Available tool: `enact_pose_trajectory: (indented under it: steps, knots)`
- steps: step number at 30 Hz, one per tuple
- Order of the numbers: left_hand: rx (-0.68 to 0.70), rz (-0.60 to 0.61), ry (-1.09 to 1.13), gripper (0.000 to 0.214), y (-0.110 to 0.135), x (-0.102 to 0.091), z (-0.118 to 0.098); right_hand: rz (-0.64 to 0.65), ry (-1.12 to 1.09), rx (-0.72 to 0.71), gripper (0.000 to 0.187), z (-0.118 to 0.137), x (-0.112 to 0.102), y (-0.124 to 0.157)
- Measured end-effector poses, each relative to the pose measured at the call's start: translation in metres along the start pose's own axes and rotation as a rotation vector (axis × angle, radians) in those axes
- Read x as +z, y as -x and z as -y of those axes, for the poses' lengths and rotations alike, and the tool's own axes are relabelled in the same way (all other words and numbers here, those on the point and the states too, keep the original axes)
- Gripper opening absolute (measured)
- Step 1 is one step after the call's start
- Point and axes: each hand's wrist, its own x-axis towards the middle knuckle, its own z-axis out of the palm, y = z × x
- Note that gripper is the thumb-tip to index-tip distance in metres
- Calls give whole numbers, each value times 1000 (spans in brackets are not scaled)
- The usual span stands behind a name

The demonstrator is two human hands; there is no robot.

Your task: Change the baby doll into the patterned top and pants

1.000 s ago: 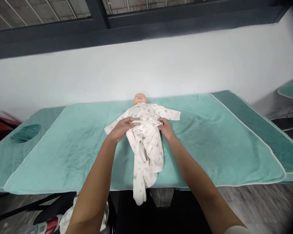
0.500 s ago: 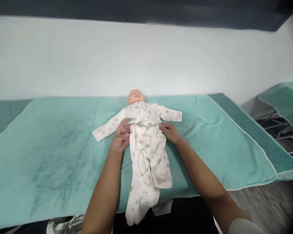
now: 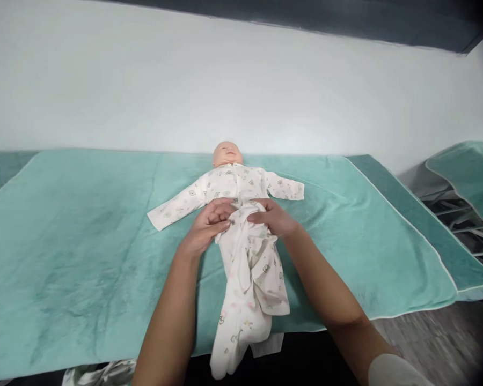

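Observation:
A baby doll (image 3: 227,154) lies face up on a green cloth, its head toward the wall. It wears a white printed top (image 3: 185,198) with both sleeves spread out. White printed baby pants (image 3: 241,305) cover its lower body, one leg hanging past the front edge. At the waist, my left hand (image 3: 209,222) pinches the left side of the waistband between thumb and fingers. My right hand (image 3: 272,215) grips the waistband from the other side. The fabric is bunched between the two hands, and some fingertips are hidden in it.
The green cloth (image 3: 84,241) covers the table up to the white wall (image 3: 225,80). A crumpled white printed cloth (image 3: 104,372) sits below the front edge at left. On the right stands a rack (image 3: 462,214) beside another green cloth (image 3: 470,171).
Both hands have moved inward from the sides of the waist toward its middle, gathering the waistband. The fabric there is now raised and bunched.

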Motion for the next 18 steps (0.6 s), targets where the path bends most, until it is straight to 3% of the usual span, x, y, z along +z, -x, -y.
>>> enact_pose_trajectory:
  steps: [4,8,10,13,16,18]
  knots:
    - [-97,64,-199,64,2,2,-11,-50,-344,36,34,-14,-6,-1]
    - [-149,-20,-277,36,6,6,-7,11,-392,47,37,-16,-3,-3]
    - [-67,-150,-200,31,8,11,0,69,-324,51,39,-13,0,-4]
    - [84,-378,-53,34,7,22,8,220,-23,79,39,-4,5,-7]
    - [121,-532,13,39,6,31,8,415,311,125,39,5,10,-8]
    - [100,-577,9,41,7,31,5,451,347,173,37,5,12,-6]
